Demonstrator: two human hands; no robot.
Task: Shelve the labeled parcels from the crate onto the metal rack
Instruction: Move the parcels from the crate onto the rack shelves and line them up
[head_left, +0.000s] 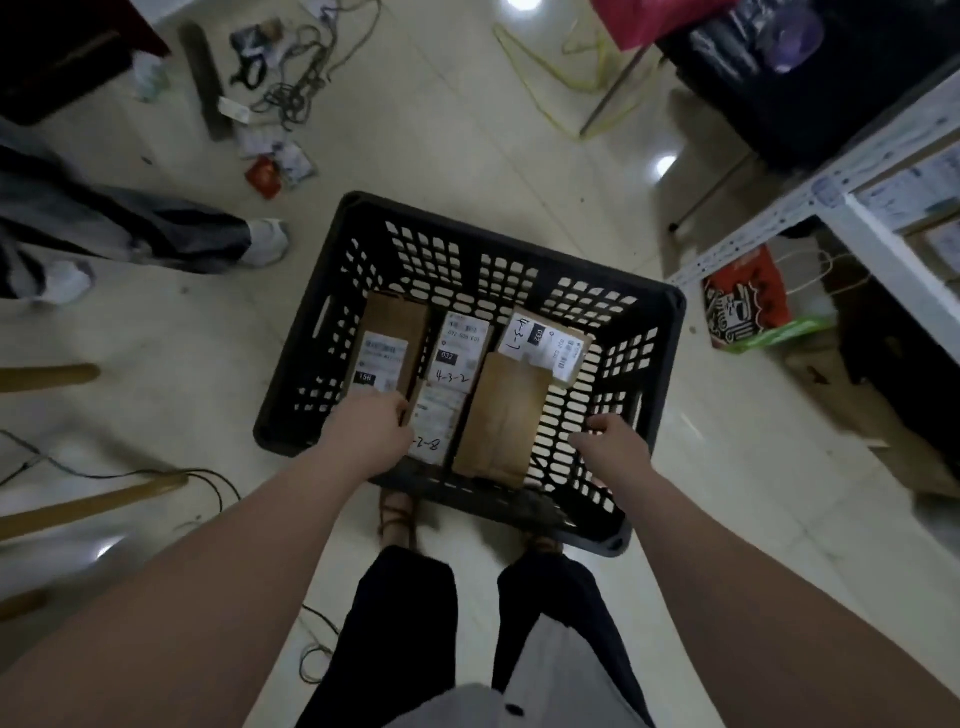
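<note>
A black perforated plastic crate (660, 338) stands on the floor in front of my feet. Inside lie several brown cardboard parcels with white labels: one at the left (387, 343), one marked 4-3-2 (460, 348), one at the back right (550, 338), a plain brown one (506, 415), and one marked 8 near the front (439, 421). My left hand (371, 423) reaches into the crate, fingers curled on the near end of the left parcel. My right hand (613, 441) hovers over the crate's right side, fingers bent, holding nothing. The white metal rack (878, 249) stands at the right.
Another person's legs and white shoes (267, 241) are at the left. Cables, papers and a red packet (265, 176) litter the floor behind the crate. A red printed bag (743, 301) sits under the rack. Wooden legs (52, 374) stand at the left.
</note>
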